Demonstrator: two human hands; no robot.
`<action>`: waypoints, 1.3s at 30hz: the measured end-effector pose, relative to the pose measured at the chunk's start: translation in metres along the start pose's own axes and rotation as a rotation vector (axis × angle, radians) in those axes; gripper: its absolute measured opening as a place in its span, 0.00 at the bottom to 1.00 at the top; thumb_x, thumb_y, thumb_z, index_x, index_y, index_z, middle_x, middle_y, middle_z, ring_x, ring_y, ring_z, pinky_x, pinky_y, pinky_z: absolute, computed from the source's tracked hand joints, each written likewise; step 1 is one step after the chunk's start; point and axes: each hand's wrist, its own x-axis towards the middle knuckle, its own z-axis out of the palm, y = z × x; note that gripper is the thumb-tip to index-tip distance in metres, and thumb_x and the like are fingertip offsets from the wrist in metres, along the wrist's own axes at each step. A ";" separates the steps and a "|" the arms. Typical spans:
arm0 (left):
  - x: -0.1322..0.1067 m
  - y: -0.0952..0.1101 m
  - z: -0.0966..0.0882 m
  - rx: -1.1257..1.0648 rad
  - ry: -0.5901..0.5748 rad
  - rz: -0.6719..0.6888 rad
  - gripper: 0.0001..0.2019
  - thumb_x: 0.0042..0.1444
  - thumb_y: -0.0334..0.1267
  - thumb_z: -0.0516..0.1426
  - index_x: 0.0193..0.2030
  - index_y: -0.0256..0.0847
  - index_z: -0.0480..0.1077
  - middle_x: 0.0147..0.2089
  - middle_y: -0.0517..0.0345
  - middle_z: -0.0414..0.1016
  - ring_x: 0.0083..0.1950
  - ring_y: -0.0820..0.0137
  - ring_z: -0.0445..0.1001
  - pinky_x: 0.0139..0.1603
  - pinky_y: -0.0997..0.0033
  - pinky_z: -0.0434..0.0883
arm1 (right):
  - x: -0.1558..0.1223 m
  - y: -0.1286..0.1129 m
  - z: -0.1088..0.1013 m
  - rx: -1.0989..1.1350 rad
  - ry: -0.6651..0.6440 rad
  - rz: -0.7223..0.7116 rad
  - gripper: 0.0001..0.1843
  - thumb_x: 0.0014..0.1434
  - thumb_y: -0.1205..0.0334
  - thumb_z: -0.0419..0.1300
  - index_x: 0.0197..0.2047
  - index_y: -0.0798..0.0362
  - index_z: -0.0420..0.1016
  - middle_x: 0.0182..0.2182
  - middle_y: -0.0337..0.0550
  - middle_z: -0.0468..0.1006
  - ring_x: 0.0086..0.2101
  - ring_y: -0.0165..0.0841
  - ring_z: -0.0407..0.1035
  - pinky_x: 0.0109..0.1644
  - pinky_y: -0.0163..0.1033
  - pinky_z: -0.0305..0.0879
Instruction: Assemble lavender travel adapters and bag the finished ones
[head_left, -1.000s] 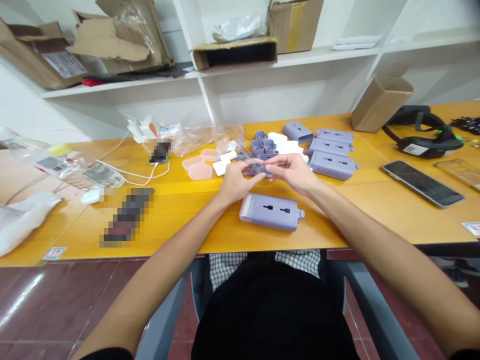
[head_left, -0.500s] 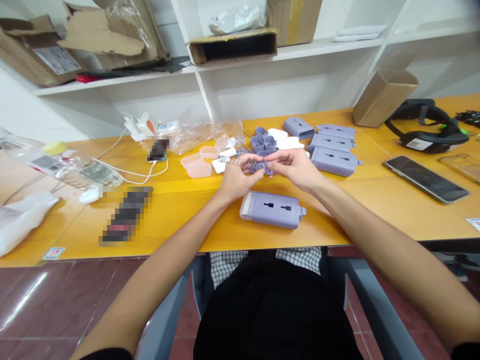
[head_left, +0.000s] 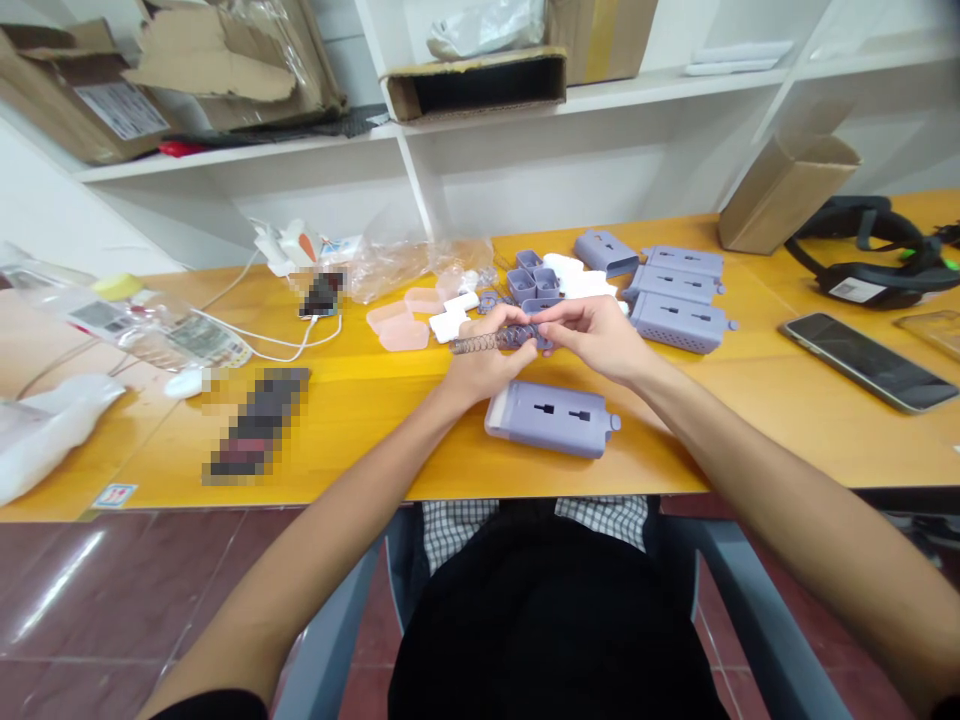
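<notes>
A thin coil spring [head_left: 480,343] lies across my left hand [head_left: 484,365], whose fingers and thumb close around it. Its right end meets a small purple part, mostly hidden by my fingers. My right hand [head_left: 600,335] pinches at that same end with thumb and forefinger. Just below my hands, a purple plastic case [head_left: 559,420] with two dark slots and a pale translucent left end lies on the table. Behind them are small purple cups [head_left: 523,286], white pieces [head_left: 448,325] and pale pink translucent pieces [head_left: 401,328].
Several purple cases [head_left: 679,310] lie together at the back right. A phone [head_left: 866,360], a headset [head_left: 862,270] and a cardboard box [head_left: 787,190] are farther right. Left are a clear plastic package [head_left: 150,325], white cables [head_left: 292,350] and a blurred-out dark object [head_left: 259,425]. Shelves with cartons stand behind.
The spring's free left end has swung down toward me and now lies across my left hand. Both hands stay together at its right end. The view has shifted slightly.
</notes>
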 end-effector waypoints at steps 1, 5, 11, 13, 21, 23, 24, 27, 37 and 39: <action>0.000 -0.002 0.000 -0.008 -0.008 -0.007 0.10 0.58 0.35 0.65 0.46 0.42 0.75 0.43 0.55 0.85 0.42 0.66 0.83 0.46 0.66 0.77 | 0.000 0.000 -0.001 0.007 -0.002 0.008 0.18 0.54 0.49 0.77 0.42 0.54 0.89 0.34 0.47 0.88 0.31 0.36 0.81 0.43 0.47 0.83; 0.001 -0.006 0.003 -0.064 0.009 -0.062 0.10 0.57 0.35 0.65 0.46 0.42 0.75 0.43 0.54 0.85 0.42 0.65 0.84 0.46 0.66 0.78 | 0.001 0.000 -0.001 0.014 -0.004 0.014 0.19 0.53 0.48 0.78 0.41 0.54 0.89 0.33 0.47 0.88 0.31 0.36 0.81 0.42 0.46 0.83; -0.001 -0.003 0.010 -0.106 0.052 -0.115 0.11 0.53 0.34 0.68 0.43 0.43 0.73 0.41 0.56 0.84 0.41 0.67 0.83 0.42 0.68 0.77 | 0.000 0.000 -0.001 -0.020 -0.002 -0.004 0.17 0.54 0.50 0.77 0.42 0.54 0.89 0.32 0.47 0.88 0.30 0.35 0.80 0.41 0.45 0.82; -0.002 -0.003 0.012 -0.091 0.062 -0.126 0.12 0.52 0.34 0.68 0.42 0.43 0.73 0.40 0.57 0.84 0.39 0.67 0.82 0.41 0.68 0.77 | 0.000 0.001 -0.001 -0.022 -0.010 0.000 0.17 0.55 0.50 0.77 0.41 0.54 0.89 0.32 0.47 0.88 0.30 0.35 0.80 0.39 0.45 0.82; -0.002 -0.006 0.011 -0.168 0.057 -0.121 0.09 0.52 0.31 0.65 0.39 0.42 0.72 0.35 0.60 0.81 0.33 0.71 0.79 0.34 0.72 0.73 | -0.001 0.001 0.000 -0.005 -0.042 0.015 0.17 0.54 0.49 0.78 0.39 0.54 0.88 0.30 0.46 0.86 0.29 0.36 0.80 0.38 0.45 0.81; -0.001 -0.008 0.011 -0.226 0.021 -0.139 0.08 0.53 0.31 0.65 0.39 0.41 0.72 0.33 0.61 0.81 0.31 0.72 0.78 0.32 0.73 0.73 | -0.001 0.002 -0.001 0.027 -0.046 0.031 0.18 0.53 0.49 0.78 0.38 0.54 0.88 0.30 0.47 0.86 0.30 0.36 0.81 0.39 0.45 0.82; 0.000 -0.010 0.011 -0.259 0.012 -0.151 0.08 0.53 0.31 0.65 0.39 0.41 0.72 0.33 0.61 0.81 0.30 0.72 0.78 0.32 0.73 0.74 | 0.000 0.002 -0.001 0.039 -0.049 0.039 0.18 0.53 0.49 0.79 0.38 0.54 0.88 0.30 0.47 0.87 0.30 0.36 0.81 0.40 0.46 0.82; 0.002 -0.012 0.012 -0.403 -0.021 -0.207 0.09 0.54 0.32 0.66 0.40 0.41 0.71 0.35 0.59 0.82 0.32 0.70 0.81 0.35 0.71 0.79 | 0.000 0.002 -0.003 0.061 -0.046 0.056 0.19 0.51 0.48 0.80 0.38 0.54 0.88 0.32 0.47 0.88 0.30 0.36 0.81 0.40 0.45 0.83; 0.004 -0.007 0.012 -0.625 -0.106 -0.351 0.15 0.55 0.38 0.71 0.40 0.40 0.69 0.40 0.56 0.83 0.36 0.65 0.86 0.42 0.60 0.87 | -0.001 0.000 -0.004 0.060 -0.050 0.070 0.19 0.51 0.48 0.80 0.39 0.54 0.88 0.33 0.47 0.88 0.33 0.37 0.82 0.43 0.46 0.83; 0.003 -0.005 0.014 -0.614 -0.091 -0.378 0.14 0.55 0.36 0.70 0.39 0.41 0.68 0.38 0.57 0.83 0.35 0.65 0.86 0.40 0.63 0.87 | -0.001 0.000 -0.004 0.047 -0.057 0.070 0.18 0.52 0.49 0.80 0.39 0.53 0.88 0.33 0.47 0.88 0.33 0.37 0.82 0.44 0.46 0.83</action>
